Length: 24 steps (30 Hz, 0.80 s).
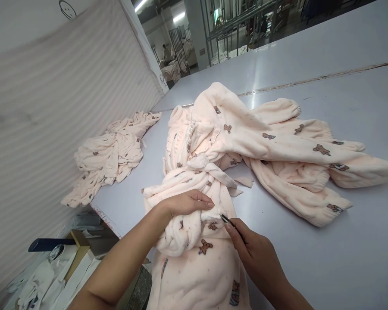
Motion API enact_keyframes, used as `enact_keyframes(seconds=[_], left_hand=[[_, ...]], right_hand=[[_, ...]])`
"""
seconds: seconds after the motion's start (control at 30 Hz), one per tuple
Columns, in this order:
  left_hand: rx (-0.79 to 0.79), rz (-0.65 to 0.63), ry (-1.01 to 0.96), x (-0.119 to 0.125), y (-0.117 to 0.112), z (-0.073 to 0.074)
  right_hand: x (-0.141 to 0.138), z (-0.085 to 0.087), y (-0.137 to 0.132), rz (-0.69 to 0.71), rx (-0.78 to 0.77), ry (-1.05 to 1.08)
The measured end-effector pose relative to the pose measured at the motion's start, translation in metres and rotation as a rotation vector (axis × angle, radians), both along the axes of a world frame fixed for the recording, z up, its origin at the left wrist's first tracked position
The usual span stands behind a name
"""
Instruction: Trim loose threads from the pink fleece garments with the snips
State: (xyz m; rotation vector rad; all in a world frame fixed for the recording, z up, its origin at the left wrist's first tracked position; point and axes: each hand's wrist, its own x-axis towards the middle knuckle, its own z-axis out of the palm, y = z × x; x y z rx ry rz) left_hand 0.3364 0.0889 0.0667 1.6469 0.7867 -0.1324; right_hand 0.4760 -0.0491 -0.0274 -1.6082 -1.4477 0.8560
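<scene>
A pale pink fleece garment [194, 280] printed with brown bears hangs over the near table edge, its upper part bunched on the tabletop. My left hand [190, 203] lies on the bunched cloth, thumb and fingers pinching a fold of it. Dark-handled thread snips [228, 220] are gripped in my right hand [254, 249], their tips touching the cloth just right of my left fingertips. Beyond my hands, more of the same printed fleece [226, 125] is heaped, with long cuffed parts stretching right. How far the blades are parted is too small to tell.
Another crumpled fleece garment [116, 150] lies at the table's left end, beside a white hanging sheet [67, 99]. Below left stands a cardboard box [76, 247] among white pieces. The pale table [310, 267] has a seam across its far side; metal racks [236, 26] stand behind.
</scene>
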Motion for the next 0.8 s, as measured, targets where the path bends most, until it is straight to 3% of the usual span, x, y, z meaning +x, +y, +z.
enact_keyframes(seconds=[0.3, 0.53, 0.7, 0.8], left_hand=[[0.047, -0.019, 0.015, 0.000, -0.002, -0.002], [0.147, -0.071, 0.077, 0.000, -0.003, -0.010], [0.236, -0.128, 0.131, 0.001, -0.004, 0.002], [0.525, -0.168, 0.213, 0.013, -0.020, 0.007]], right_hand=[[0.000, 0.001, -0.010, 0.014, -0.004, -0.040], [-0.010, 0.010, 0.000, 0.005, -0.069, -0.119], [-0.001, 0.009, -0.004, 0.012, -0.100, 0.010], [0.020, -0.002, -0.013, -0.060, -0.131, 0.122]])
